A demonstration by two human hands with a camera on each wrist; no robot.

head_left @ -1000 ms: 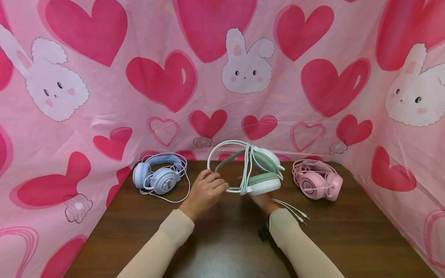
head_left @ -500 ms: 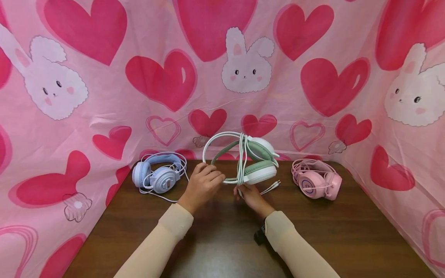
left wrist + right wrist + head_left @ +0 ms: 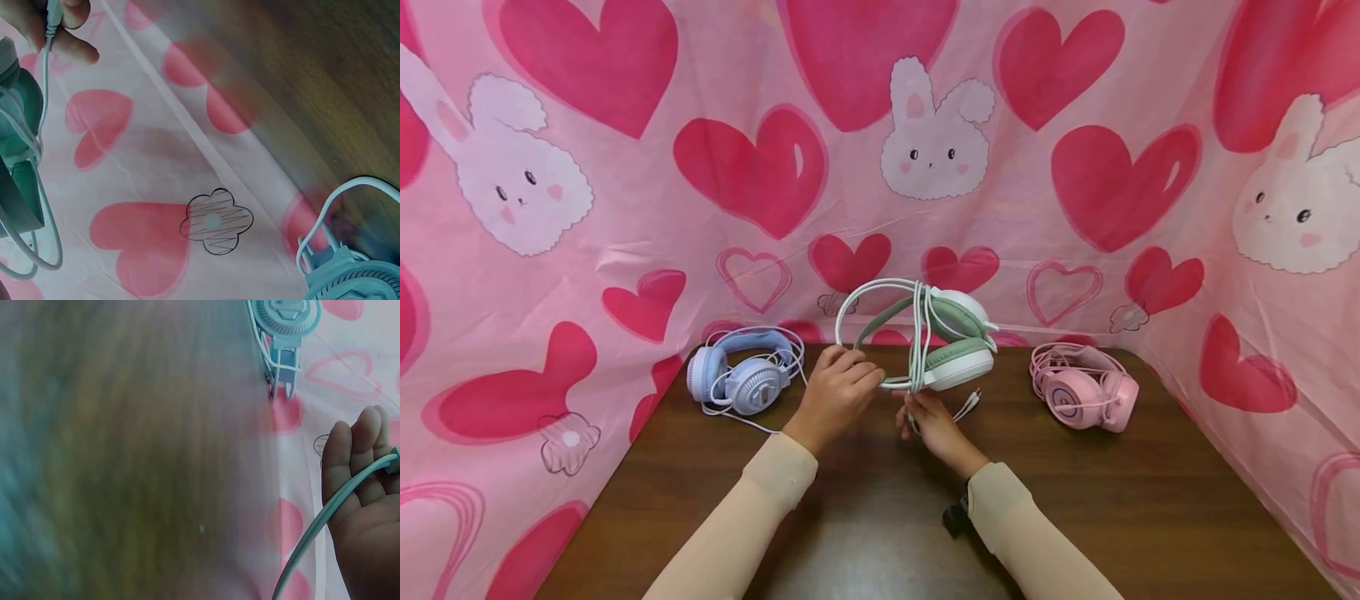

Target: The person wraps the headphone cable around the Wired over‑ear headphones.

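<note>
A pair of white and green headphones [image 3: 961,369] is held up above the table in the head view, its cable wound in loops around the headband. My left hand [image 3: 838,390] grips the headband at its left side. Just below the ear cups, my right hand [image 3: 936,429] pinches the loose part of the headphone cable [image 3: 325,515], which crosses the palm in the right wrist view. The cable's plugs [image 3: 972,402] stick out beyond that hand. In the left wrist view, right-hand fingers [image 3: 78,49] hold a thicker piece of the cable [image 3: 54,17].
Blue headphones [image 3: 752,385] with a trailing cable lie at the table's back left. Pink headphones [image 3: 1078,398] lie at the back right. A pink cloth [image 3: 880,217] with hearts and rabbits hangs around the brown table [image 3: 880,533].
The white and green headphones rose and shifted slightly left with the left hand. My right hand came out from behind them, and the cable plugs moved left and up with it.
</note>
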